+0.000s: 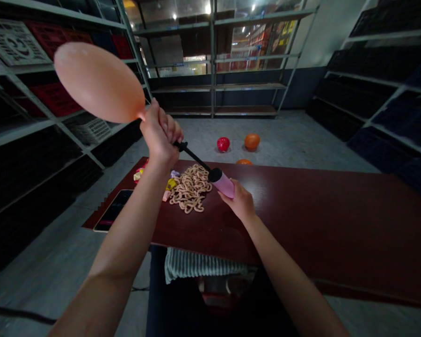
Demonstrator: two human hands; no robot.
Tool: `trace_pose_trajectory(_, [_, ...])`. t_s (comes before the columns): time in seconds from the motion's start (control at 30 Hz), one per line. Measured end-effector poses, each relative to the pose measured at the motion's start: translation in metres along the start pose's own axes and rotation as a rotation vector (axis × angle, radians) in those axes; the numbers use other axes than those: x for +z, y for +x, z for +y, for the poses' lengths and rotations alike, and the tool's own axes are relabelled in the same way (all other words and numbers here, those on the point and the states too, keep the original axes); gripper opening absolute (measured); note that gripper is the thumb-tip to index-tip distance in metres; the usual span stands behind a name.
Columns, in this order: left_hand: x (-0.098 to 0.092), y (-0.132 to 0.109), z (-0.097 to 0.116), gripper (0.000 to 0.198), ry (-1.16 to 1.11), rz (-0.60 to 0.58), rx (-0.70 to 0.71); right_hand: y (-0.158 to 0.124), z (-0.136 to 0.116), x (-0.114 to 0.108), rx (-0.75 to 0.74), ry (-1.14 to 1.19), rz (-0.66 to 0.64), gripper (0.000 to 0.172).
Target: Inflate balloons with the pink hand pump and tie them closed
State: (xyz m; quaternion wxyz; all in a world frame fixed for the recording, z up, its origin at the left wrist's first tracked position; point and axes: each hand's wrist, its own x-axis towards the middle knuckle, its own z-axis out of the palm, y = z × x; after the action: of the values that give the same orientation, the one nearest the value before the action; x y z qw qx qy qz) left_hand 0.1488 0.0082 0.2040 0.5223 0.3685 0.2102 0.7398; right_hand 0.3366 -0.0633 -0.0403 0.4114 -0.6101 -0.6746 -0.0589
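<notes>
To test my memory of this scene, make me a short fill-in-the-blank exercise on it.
The left hand grips an inflated balloon by its ____.
The right hand holds the ____ barrel of a hand pump.
A heap of uninflated balloons lies on the table, with a ____ further left.

Missing words: neck, pink, phone.

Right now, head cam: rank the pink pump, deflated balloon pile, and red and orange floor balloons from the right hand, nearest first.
1. Pink hand pump, gripped in the right hand.
2. Deflated balloon pile, to the hand's left on the table.
3. Red balloon and orange balloon, on the floor beyond the table: too close to call.
</notes>
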Motion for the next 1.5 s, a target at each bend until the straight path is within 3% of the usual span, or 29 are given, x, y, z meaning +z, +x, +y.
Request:
trace_pose_trajectory(0.2, [0.036,0.024,-0.071,0.052,0.078,-0.060,-0.073,0.005,0.006,0.003,0.162,0.017,-0.001,0.044])
trace_pose_trajectory(0.37, [0.039,-0.002,-0.140,0.053,0.173,-0.037,-0.162,0.008,0.005,0.003,0.255,0.018,-0.015,0.042])
trace_pose_trajectory(0.47, [0.032,-0.019,-0.157,0.054,0.184,0.090,-0.163,0.010,0.007,0.002,0.282,-0.008,-0.025,0.042])
trace_pose_trajectory(0.63, [0.010,-0.023,-0.152,0.056,0.131,0.378,-0.070,0.012,0.008,0.001,0.203,-0.053,-0.086,0.044])
trace_pose_trajectory(0.7, [-0.001,-0.022,-0.148,0.055,0.096,0.441,-0.036,0.011,0.007,0.002,0.169,-0.088,-0.106,0.044])
trace_pose_trajectory(1.13, [-0.072,-0.023,-0.145,0.040,-0.027,0.387,-0.264,0.003,-0.009,-0.002,-0.031,-0.249,-0.190,0.054])
trace_pose_trajectory(1.27, [-0.069,-0.025,-0.139,0.052,-0.103,0.368,-0.309,0.001,-0.008,-0.003,-0.017,-0.271,-0.162,0.054])
trace_pose_trajectory(1.4, [-0.052,-0.029,-0.123,0.057,-0.128,0.305,-0.327,-0.001,-0.005,-0.003,-0.021,-0.211,-0.093,0.055])
trace_pose_trajectory(1.5, [-0.037,-0.031,-0.116,0.059,-0.095,0.320,-0.333,-0.001,-0.003,-0.002,-0.017,-0.150,-0.045,0.055])
